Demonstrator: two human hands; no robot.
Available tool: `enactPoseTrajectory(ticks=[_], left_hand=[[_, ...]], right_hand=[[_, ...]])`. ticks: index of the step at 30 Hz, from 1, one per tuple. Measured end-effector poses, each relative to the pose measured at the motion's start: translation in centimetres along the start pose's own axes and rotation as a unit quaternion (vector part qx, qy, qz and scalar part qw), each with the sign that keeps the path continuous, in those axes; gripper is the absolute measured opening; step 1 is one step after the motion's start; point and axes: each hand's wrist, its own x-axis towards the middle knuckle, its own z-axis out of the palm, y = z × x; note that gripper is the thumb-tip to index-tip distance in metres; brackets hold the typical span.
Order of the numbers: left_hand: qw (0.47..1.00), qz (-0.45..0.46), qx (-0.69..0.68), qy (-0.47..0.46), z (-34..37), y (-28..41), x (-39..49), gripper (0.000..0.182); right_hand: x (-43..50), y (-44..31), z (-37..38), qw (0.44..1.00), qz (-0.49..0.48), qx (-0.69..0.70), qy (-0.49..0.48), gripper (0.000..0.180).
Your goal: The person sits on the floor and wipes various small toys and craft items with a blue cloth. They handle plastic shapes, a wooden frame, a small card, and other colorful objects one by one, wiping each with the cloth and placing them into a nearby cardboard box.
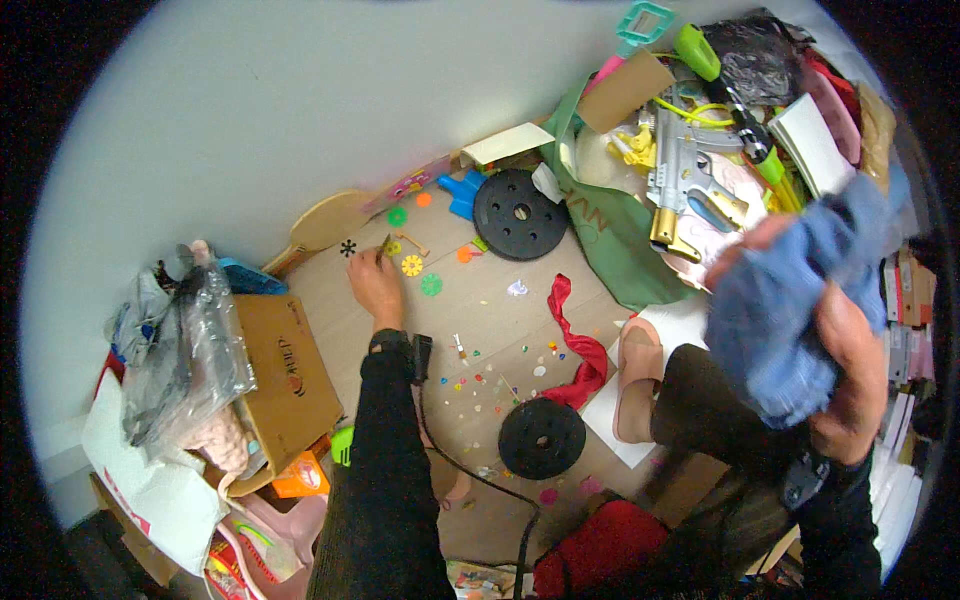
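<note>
My left hand [377,289] is down at the floor near the wall, its fingers pinching a small dark pointed object [384,247]. Around those fingertips lie a black snowflake-shaped piece [348,247], a yellow flower-shaped plastic piece [412,265] and a green one [430,285]. A flat wooden stick [412,244] rests just beyond them. Off to the right, my right hand [851,367] grips a crumpled blue cloth [787,300], raised above my knee and slightly blurred. The cloth covers part of its fingers.
Black weight plates [520,214] [541,439] and a red ribbon [579,352] lie on the floor among tiny scattered pieces. A green bag [611,240] bulges with toys, including a toy gun [686,172]. Left stands a cardboard box [289,367]. A black cable [480,478] crosses below.
</note>
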Motion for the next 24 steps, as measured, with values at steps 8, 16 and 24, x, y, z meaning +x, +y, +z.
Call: enactPoseTrajectory(ticks=[8, 16, 24], left_hand=[[0.671, -0.300, -0.669, -0.114, -8.6, 8.1, -4.0, 0.031], [0.672, -0.158, -0.684, -0.236, -24.4, 22.4, -5.0, 0.042], [0.709, -0.026, -0.646, -0.282, -36.0, 31.1, -7.4, 0.033]], right_hand=[[0.8, -1.2, -2.4, 0.986, -0.042, 0.133, -0.087, 0.033], [3.3, 0.0, -1.5, 0.945, -0.326, 0.000, -0.003, 0.054], [3.6, 0.3, -0.5, 0.825, -0.529, -0.178, 0.086, 0.035]])
